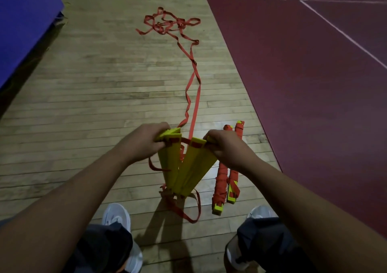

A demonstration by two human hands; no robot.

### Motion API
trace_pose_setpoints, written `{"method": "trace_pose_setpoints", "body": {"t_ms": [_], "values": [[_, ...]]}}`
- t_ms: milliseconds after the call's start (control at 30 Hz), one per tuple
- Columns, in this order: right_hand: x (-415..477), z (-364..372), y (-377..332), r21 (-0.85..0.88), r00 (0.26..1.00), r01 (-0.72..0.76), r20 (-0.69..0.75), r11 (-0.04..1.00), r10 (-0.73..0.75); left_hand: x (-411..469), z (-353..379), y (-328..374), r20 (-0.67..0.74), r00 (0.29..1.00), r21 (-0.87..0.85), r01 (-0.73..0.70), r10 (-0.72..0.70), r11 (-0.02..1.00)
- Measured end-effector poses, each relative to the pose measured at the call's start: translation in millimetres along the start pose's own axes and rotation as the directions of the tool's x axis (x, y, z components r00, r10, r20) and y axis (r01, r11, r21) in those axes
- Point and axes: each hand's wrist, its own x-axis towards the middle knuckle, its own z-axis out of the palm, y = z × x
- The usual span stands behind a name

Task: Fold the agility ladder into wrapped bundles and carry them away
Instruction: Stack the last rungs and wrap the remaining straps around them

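I hold a stack of yellow ladder rungs (186, 168) above the wooden floor, fanned apart at the top and meeting at the bottom. My left hand (144, 143) grips the left group of rungs at their upper end. My right hand (226, 149) grips the right group. Red straps (193, 97) run from the rungs across the floor to a loose tangle (167, 24) farther away. More strap loops (188, 208) hang below the stack. Two wrapped bundles (227, 174), wound in red strap, lie on the floor just right of the stack.
A blue mat (23, 26) lies at the far left. Dark red court flooring (314, 74) with white lines covers the right side. My two white shoes (116, 216) and bent knees are at the bottom of the view.
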Motion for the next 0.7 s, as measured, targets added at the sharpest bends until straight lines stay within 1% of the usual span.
{"method": "trace_pose_setpoints", "body": {"t_ms": [67, 133, 200, 233, 333, 367, 467, 567, 700], "values": [[0, -2, 0, 0.015, 0.998, 0.003, -0.056, 1.0, -0.003, -1, -10, -5, -0.053, 0.998, 0.093, -0.017, 0.022, 0.996], [0, -1, 4, -0.022, 0.999, -0.019, -0.039, 1.0, 0.018, -2, -12, -13, 0.002, 1.0, 0.196, 0.006, -0.006, 0.981], [1, 2, 12, -0.067, 0.998, -0.069, -0.005, 0.995, 0.069, -3, -8, -21, 0.081, 0.995, 0.225, 0.046, -0.066, 0.973], [2, 3, 15, -0.07, 0.995, -0.102, -0.005, 0.992, 0.102, -2, -6, -25, 0.086, 0.993, 0.231, 0.06, -0.082, 0.971], [4, 0, 24, -0.066, 0.987, -0.157, -0.027, 0.985, 0.156, 1, -4, -31, 0.028, 0.998, 0.247, 0.055, -0.064, 0.967], [4, 0, 25, -0.064, 0.986, -0.167, -0.033, 0.984, 0.165, 1, -4, -31, 0.024, 0.997, 0.204, 0.067, -0.073, 0.977], [5, 3, 29, -0.068, 0.978, -0.199, -0.068, 0.978, 0.195, 1, -3, -36, 0.068, 0.99, -0.02, 0.126, -0.125, 0.992], [8, 4, 31, -0.06, 0.967, -0.236, -0.112, 0.97, 0.228, 0, -2, -41, 0.081, 0.992, -0.149, 0.103, -0.092, 0.983], [8, 4, 31, -0.066, 0.969, -0.228, -0.118, 0.971, 0.219, -2, 9, -40, 0.066, 0.997, -0.32, 0.065, -0.046, 0.945]]}}
